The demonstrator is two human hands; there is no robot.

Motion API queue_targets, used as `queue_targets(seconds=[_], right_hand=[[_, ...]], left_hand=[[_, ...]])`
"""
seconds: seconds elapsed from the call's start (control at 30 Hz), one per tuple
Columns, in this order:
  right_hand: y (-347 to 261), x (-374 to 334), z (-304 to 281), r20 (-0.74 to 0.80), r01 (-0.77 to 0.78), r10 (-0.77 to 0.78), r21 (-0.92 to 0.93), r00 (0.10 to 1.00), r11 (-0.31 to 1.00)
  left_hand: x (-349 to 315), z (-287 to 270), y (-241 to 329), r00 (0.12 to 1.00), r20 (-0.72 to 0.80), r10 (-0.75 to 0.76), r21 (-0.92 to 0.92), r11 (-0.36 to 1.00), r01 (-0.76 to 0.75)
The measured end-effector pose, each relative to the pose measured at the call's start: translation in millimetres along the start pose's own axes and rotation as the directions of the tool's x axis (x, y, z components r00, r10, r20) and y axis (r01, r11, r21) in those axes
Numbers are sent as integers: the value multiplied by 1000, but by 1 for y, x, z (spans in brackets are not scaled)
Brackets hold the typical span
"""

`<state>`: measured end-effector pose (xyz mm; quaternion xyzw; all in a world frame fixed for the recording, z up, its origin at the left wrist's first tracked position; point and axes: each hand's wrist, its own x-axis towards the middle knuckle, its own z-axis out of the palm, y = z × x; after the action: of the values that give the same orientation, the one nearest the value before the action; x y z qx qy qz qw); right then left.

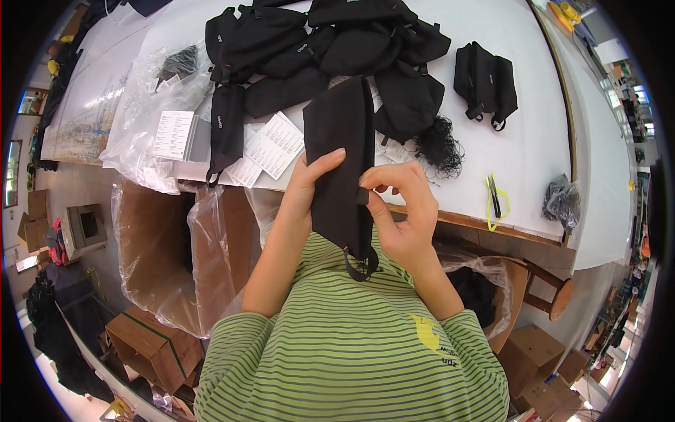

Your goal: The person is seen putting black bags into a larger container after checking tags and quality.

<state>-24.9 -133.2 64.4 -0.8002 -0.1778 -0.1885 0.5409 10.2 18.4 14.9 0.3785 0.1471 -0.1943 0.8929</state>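
A long black fabric pouch (339, 126) stands upright in front of my chest, with a looped strap (361, 267) hanging from its lower end. My left hand (302, 193) grips it along its left edge, thumb lying across the front. At the right edge, my right hand (408, 211) pinches a small black tab (363, 196) between thumb and index finger. Beyond the pouch, more black pouches (358, 46) lie heaped on the white table (527, 165). Printed white cards (275, 145) rest beside the heap, to the left of the held pouch.
Two black pouches (485, 81) lie apart at the right. A tangle of black threads (441, 148), small snips with a yellow cord (496, 200) and a crumpled dark plastic bag (561, 200) are nearer. Clear plastic (133, 141) and a card stack (173, 135) lie left. Lined cartons (151, 246) stand below.
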Motion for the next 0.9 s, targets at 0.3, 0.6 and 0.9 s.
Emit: queue_targets(seconds=[0.3,0.6,0.9], right_hand=[[-8,-18,6,119,-154,132,194,984,969],[-5,-21,6,155,-274,238,293,959,916],[15,-9,-18,-217,-15,-46,-272,975,962]], left_hand=[[12,-2,11,981,-124,-150,-275,955,111],[13,-8,7,980,-116,-161,-278,953,123],[20,-26,9,989,-142,-39,-395,918,-20]])
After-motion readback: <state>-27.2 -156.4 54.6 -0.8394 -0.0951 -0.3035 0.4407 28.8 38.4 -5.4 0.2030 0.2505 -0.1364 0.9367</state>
